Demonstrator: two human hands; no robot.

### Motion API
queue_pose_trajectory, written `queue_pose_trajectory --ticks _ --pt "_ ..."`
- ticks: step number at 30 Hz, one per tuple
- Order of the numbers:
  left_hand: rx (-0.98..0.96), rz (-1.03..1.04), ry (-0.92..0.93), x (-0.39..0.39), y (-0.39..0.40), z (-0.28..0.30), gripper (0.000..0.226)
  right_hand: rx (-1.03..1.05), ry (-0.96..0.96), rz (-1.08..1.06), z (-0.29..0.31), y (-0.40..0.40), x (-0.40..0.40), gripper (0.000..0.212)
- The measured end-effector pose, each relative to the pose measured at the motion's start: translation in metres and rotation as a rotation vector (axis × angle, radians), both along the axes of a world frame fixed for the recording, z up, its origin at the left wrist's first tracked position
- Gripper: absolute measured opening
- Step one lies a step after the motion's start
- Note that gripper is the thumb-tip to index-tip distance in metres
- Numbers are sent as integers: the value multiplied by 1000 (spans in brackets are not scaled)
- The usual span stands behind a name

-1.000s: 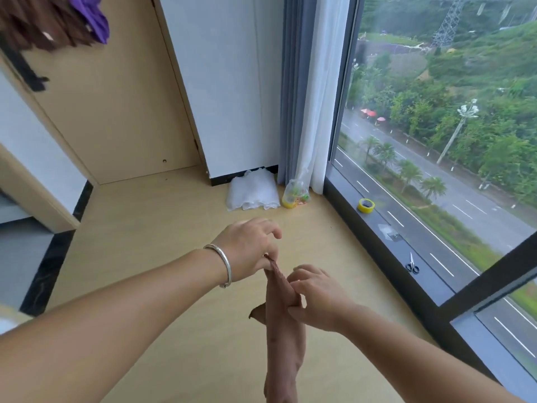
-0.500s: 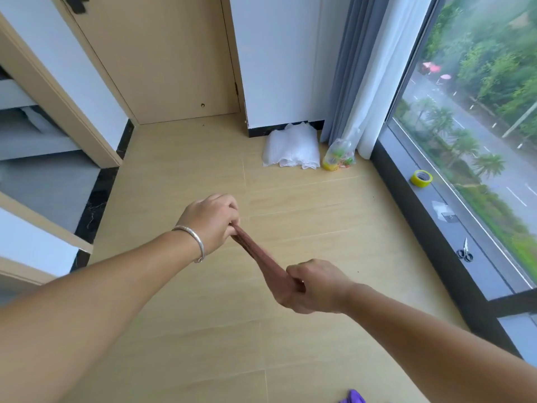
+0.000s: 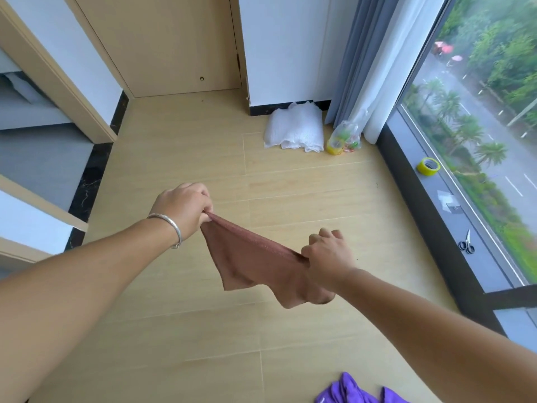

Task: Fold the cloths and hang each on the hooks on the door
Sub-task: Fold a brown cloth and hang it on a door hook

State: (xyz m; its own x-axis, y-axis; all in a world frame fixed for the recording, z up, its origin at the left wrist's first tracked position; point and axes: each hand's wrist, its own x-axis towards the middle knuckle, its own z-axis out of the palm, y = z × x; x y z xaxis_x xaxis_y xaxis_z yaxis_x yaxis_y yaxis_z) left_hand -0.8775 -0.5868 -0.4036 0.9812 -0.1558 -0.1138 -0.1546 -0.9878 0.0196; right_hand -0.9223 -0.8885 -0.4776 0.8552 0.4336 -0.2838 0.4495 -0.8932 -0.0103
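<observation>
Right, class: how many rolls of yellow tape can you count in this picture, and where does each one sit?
2. One roll of yellow tape lies on the window ledge. A second roll sits inside the clear plastic bag on the floor by the curtain; the bag may hide more.

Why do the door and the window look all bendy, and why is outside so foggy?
Head view: the wide-angle lens bows straight edges, so the door and window frame lean and curve near the sides; daylight from the window lights the floor evenly with soft shadows; the trees and road outside look hazy; the brown cloth between the left hand and right hand stays fairly sharp.
</observation>
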Motion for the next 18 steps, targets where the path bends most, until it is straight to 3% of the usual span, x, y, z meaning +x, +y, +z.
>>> queue_pose_trajectory --ticks 7,10,18 --pt "14 133 -81 14 30 5 15 -52 -89 -133 24 -4 37 30" --pt "0 177 -97 5 44 8 12 3 -183 -129 31 -1 36 22" --pt "-42 278 -58 -95 53 -20 11 -43 -143 -35 5 -18 -30 22"
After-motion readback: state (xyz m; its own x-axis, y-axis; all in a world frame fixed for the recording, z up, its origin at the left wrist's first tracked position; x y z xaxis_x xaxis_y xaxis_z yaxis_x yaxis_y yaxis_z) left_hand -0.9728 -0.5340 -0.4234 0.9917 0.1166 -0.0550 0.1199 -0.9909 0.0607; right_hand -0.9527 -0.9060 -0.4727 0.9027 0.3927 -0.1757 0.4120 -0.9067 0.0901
